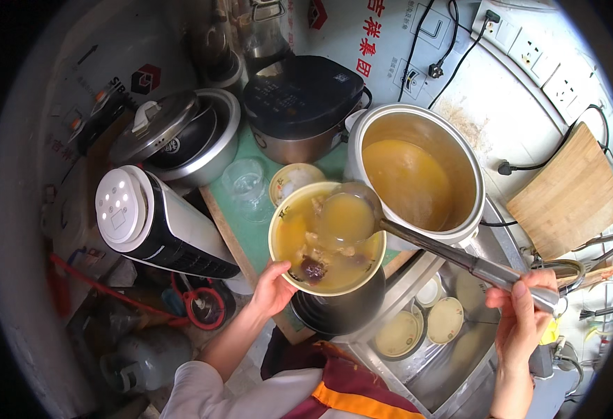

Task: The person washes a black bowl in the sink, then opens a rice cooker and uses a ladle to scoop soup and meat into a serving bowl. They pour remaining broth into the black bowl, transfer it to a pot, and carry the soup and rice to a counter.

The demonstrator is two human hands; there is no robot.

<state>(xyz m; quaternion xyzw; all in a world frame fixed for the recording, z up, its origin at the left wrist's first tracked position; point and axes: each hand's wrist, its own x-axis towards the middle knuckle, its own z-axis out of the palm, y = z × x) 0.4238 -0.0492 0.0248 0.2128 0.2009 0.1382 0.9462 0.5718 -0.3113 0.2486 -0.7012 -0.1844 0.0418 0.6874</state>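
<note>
My left hand (pixel 273 289) grips the near-left rim of a cream bowl (pixel 296 286), thumb over the edge. Yellow-brown soup (pixel 285 235) with meat chunks and a dark red, date-like piece (pixel 313 268) fills most of it. In my right hand (pixel 522 304) is the handle of a metal ladle (pixel 421 240). Its scoop, full of broth, is over the bowl's right part; whether it touches the soup I cannot tell. Behind and to the right stands an open pot (pixel 474 173) holding more of the yellow broth.
A black-lidded rice cooker (pixel 301 99), a clear plastic cup (pixel 244 180) and a small bowl of white contents (pixel 285 194) occupy the green tabletop (pixel 243 235). A tower fan (pixel 181 225) stands left. Several bowls (pixel 445 320) lie in the steel sink (pixel 442 361). A cutting board (pixel 568 196) leans right.
</note>
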